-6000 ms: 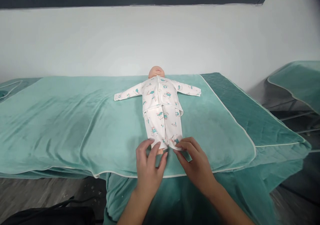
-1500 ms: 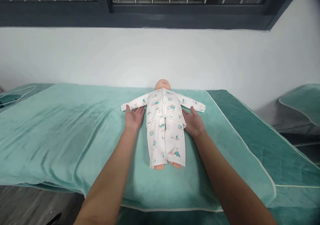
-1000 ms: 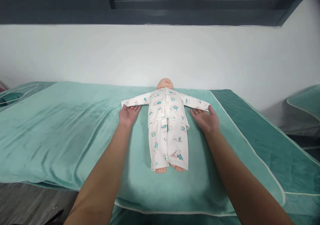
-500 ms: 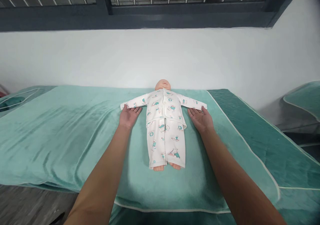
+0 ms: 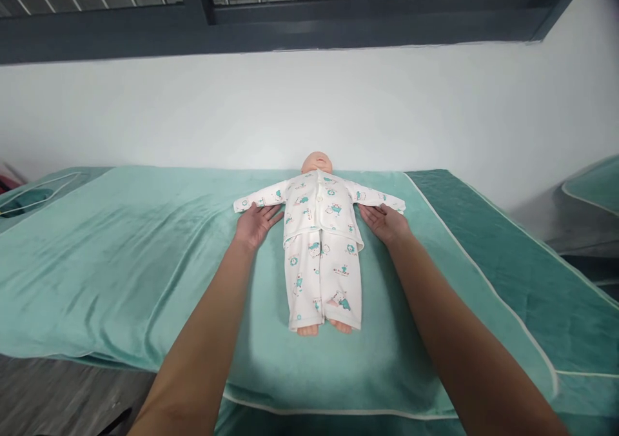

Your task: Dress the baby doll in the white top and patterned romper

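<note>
A baby doll [image 5: 318, 162] lies on its back, its head toward the wall and both arms stretched out sideways. It wears a white printed long-sleeved top [image 5: 309, 207] and matching trousers [image 5: 302, 281]; the feet show below the hems, while the sleeves cover its hands. My left hand [image 5: 256, 224], palm up with fingers spread, is just below the sleeve on the left, its thumb at the cloth. On the other side my right hand [image 5: 385, 223] is also palm up and open, fingertips by the opposite sleeve. I cannot tell how firmly either hand touches the fabric.
Under the doll is a light green blanket [image 5: 145, 242] with pale piping. Darker green quilted bedding [image 5: 507, 262] extends to the right. A white wall [image 5: 217, 113] stands behind the bed, below a dark window frame [image 5: 338, 26]. Grey floor [image 5: 48, 391] shows at lower left.
Both hands have slid inward along the sleeves, closer to the doll's body. The doll's pose looks the same, and the camera view has shifted slightly.
</note>
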A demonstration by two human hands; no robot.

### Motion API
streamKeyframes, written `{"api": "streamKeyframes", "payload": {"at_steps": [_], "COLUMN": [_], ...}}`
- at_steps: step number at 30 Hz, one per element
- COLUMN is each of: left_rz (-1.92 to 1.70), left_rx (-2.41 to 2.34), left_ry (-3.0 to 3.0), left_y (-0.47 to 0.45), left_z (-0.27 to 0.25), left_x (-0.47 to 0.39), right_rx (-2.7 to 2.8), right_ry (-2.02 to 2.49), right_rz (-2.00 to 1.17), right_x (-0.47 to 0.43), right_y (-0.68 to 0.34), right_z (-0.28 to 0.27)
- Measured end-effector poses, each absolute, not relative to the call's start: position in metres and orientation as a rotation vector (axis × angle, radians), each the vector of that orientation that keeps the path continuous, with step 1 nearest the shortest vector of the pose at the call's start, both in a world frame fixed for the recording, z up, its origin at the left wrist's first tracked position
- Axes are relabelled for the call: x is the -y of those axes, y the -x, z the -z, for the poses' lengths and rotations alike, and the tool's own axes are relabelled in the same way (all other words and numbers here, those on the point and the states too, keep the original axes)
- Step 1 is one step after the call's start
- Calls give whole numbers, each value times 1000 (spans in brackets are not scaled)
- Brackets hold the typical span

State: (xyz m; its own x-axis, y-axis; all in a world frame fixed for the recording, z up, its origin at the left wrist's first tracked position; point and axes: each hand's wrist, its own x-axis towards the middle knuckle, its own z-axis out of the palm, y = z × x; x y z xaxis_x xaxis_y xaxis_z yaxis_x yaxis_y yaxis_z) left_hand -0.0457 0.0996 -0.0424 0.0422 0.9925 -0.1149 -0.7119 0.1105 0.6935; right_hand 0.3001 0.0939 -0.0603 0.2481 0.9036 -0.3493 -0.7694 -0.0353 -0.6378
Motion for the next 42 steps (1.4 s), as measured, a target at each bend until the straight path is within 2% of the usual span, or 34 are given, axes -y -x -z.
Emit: {"api": "streamKeyframes", "payload": {"at_steps": [14,26,31,37,42], "left_rz": [-1443,-1650,-1678,-1917,-1863], "left_rx": [-1029,-1246,-1267,-1362,-1546], "left_ry": [-546,-642,-768,-1081,-1169], "left_y": [28,16,13,14,22], "left_z": [35,40,38,48,62], "left_x": [-104,-99,-96,-98,-107], "right_rx": [262,254,246,261,272], "right_ry": [860,888,885,814,790], "right_rz": [-1256,-1175,-1164,-1130,-1027], "right_x": [-77,-71,-71,-65,-65], "right_y": [-289,-287,-287,-286,-288], "right_z": [58,57,57,50,49]}}
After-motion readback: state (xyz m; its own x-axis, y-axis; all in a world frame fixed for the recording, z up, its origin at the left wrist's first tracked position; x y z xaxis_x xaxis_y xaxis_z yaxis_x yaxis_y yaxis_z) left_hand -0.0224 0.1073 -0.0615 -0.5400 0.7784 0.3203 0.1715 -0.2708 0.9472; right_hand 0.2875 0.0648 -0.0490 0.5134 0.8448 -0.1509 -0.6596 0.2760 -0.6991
